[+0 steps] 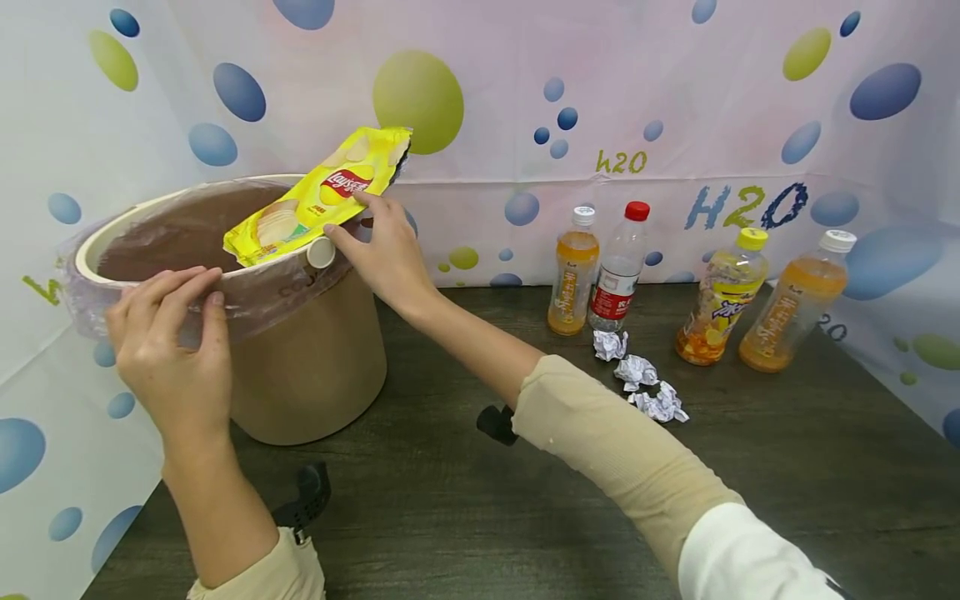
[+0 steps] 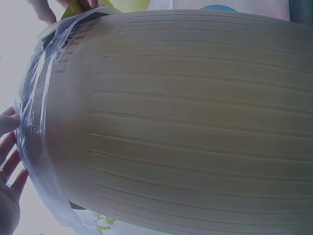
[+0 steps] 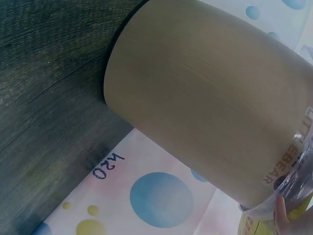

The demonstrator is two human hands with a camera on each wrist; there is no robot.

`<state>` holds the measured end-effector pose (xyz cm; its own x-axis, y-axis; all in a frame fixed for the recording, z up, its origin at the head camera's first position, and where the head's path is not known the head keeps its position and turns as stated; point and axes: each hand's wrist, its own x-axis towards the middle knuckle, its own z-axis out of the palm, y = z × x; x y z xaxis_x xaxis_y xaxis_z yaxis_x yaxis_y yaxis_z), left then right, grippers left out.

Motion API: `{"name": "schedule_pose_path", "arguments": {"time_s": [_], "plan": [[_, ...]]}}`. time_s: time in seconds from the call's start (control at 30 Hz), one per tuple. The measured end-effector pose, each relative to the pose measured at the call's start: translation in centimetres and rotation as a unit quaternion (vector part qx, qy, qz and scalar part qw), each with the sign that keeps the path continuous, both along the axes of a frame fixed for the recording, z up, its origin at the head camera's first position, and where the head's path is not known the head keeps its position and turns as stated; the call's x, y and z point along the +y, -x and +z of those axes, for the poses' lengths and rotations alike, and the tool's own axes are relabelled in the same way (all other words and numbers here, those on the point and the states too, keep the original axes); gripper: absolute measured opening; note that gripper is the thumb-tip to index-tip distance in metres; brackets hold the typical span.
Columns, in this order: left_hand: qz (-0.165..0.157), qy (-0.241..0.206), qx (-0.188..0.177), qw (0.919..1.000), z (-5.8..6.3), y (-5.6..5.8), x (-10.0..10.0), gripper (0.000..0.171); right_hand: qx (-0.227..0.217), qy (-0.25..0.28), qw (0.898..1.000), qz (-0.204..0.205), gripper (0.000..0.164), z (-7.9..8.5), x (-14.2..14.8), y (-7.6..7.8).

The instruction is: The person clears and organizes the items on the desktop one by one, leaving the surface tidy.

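At far left, the left grip point(image 1: 172, 342) stands loose, fingertips spread against the liner point(image 1: 277, 302) along the near edge of the bin point(image 1: 315, 375), while the yellow chip packet point(image 1: 300, 210) slants over the bin's mouth, its upper end jutting past the right edge. The packet is judged light, soft and slick, best taken by its long edge, where the right grip point(image 1: 390, 254) pinches it; rightward, the counter point(image 1: 450, 508) offers room as far as crumpled paper balls point(image 1: 636, 372) and bottles point(image 1: 572, 287)
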<state>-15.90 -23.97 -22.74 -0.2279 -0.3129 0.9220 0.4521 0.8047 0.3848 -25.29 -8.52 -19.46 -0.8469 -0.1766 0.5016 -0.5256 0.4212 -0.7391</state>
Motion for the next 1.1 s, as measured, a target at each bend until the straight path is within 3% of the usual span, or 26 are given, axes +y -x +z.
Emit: {"name": "schedule_pose_path", "arguments": {"time_s": [0.43,0.83,1.1], "plan": [[0.006,0.006,-0.003,1.0000,-0.2,0.3,-0.5,0.015,0.043,-0.038,0.998,0.029,0.039,-0.5,0.5,-0.2],[0.003,0.015,0.003,0.9999,-0.6,0.7,-1.0,0.016,0.028,-0.001,0.999,0.036,0.049,-0.3,1.3,0.3],[0.000,0.012,0.005,0.9999,-0.7,0.9,-1.0,0.015,0.025,-0.032,0.998,0.046,0.043,-0.6,1.4,0.1]]}}
